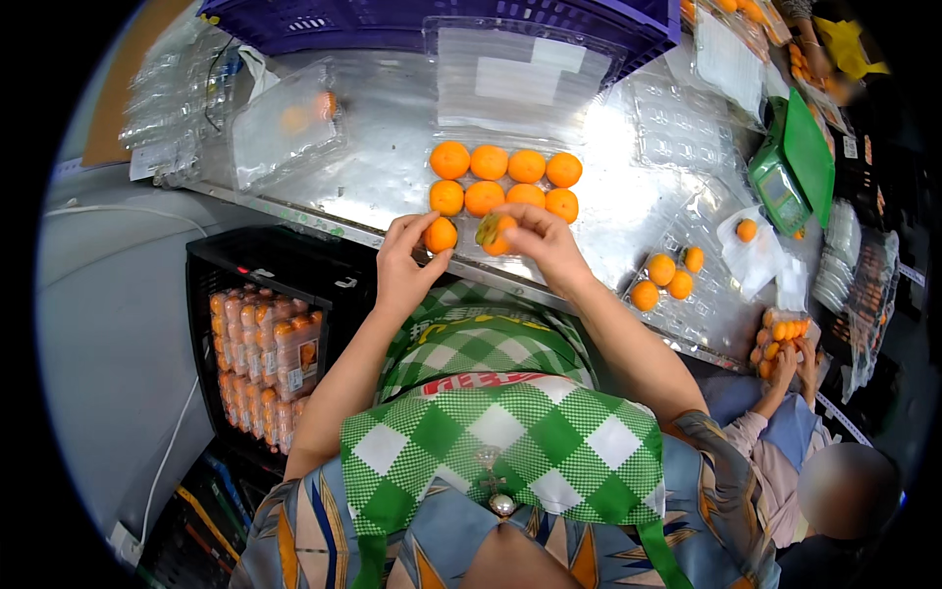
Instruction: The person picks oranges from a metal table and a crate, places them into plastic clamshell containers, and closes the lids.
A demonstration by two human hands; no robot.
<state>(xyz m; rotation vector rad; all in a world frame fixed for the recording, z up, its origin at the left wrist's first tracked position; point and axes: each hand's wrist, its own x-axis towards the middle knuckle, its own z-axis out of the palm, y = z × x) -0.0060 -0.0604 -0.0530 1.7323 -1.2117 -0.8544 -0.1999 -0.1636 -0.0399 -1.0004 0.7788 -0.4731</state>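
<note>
Before me on the metal worktop lies an open clear plastic clamshell tray (pixel 508 254), its hinged lid (pixel 515 96) folded back on the far side. Two rows of orange fruits, apparently persimmons (pixel 484 198), sit in the tray. At the near left corner my left hand (pixel 410 259) has its thumb and fingertips around one persimmon (pixel 440 235) in the nearest row. My right hand (pixel 543 243) grips another persimmon (pixel 496 234) just to the right of it, tilted so that its greenish calyx shows on the left side.
A purple crate (pixel 353 26) stands along the far side. Several persimmons (pixel 661 269) lie in a clear tray at right, near a green scale (pixel 784 188). A black crate (pixel 257 254) holds packed fruit below left. A co-worker's hands (pixel 791 361) hold a fruit pack at lower right.
</note>
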